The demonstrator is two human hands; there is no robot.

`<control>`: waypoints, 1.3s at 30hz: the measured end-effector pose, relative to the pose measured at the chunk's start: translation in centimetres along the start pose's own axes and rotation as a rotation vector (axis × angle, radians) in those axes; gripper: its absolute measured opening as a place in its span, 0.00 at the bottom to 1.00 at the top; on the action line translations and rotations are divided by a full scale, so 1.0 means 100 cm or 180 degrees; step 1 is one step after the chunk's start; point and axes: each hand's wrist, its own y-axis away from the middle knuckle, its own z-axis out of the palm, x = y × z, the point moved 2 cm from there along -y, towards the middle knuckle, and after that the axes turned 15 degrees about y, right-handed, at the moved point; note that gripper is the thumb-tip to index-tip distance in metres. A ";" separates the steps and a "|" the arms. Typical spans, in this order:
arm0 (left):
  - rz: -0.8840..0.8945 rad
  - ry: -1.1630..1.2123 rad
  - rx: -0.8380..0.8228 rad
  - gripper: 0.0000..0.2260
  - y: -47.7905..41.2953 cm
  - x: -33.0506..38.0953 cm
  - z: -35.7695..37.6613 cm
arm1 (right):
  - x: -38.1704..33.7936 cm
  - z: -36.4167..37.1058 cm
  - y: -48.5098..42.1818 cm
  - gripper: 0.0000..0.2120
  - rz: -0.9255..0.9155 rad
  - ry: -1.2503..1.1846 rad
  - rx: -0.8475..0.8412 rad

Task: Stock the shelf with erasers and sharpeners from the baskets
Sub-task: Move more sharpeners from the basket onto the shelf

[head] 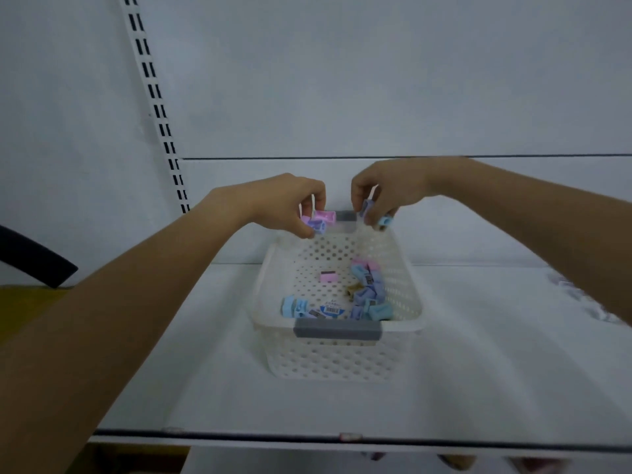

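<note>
We hold both hands over the far rim of the basket (pixel 328 357), which sits on the shelf (pixel 205 371). Our left hand (pixel 290 206) has its fingers clamped on a cluster of pink and purple sharpeners (pixel 318 222). Our right hand (pixel 384 193) pinches blue sharpeners (pixel 383 222) the same way. Loose sharpeners (pixel 367 295) lie in the basket. With several small pieces in each pinch, one could slip and drop back in or behind the basket. A wrist catching the rim could shove it.

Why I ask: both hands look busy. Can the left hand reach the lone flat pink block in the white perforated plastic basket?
Likely yes: the pink block lies uncovered in the basket, but the left hand holds sharpeners.
</note>
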 end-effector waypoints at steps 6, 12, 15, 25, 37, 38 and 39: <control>0.0191 -0.0144 -0.0027 0.14 -0.030 0.068 0.013 | 0.039 -0.015 0.088 0.14 0.0062 0.0692 0.0359; 0.0521 -0.0212 -0.0160 0.14 -0.074 0.179 0.057 | 0.117 0.008 0.193 0.11 0.0326 0.0957 0.0085; 0.0717 -0.0160 -0.0304 0.14 -0.096 0.242 0.094 | 0.161 0.022 0.249 0.11 0.0522 0.1030 -0.0027; 0.1231 -0.0108 -0.0938 0.14 -0.179 0.410 0.223 | 0.294 0.090 0.434 0.10 0.1436 0.0723 -0.0208; 0.1598 -0.0350 -0.0959 0.13 -0.298 0.516 0.255 | 0.428 0.066 0.513 0.10 0.2133 0.0611 0.0159; 0.1642 -0.0310 -0.0954 0.14 -0.311 0.524 0.258 | 0.439 0.061 0.514 0.10 0.2165 0.0579 0.0216; 0.1680 -0.0273 -0.0973 0.14 -0.322 0.531 0.263 | 0.449 0.055 0.515 0.10 0.2191 0.0543 0.0259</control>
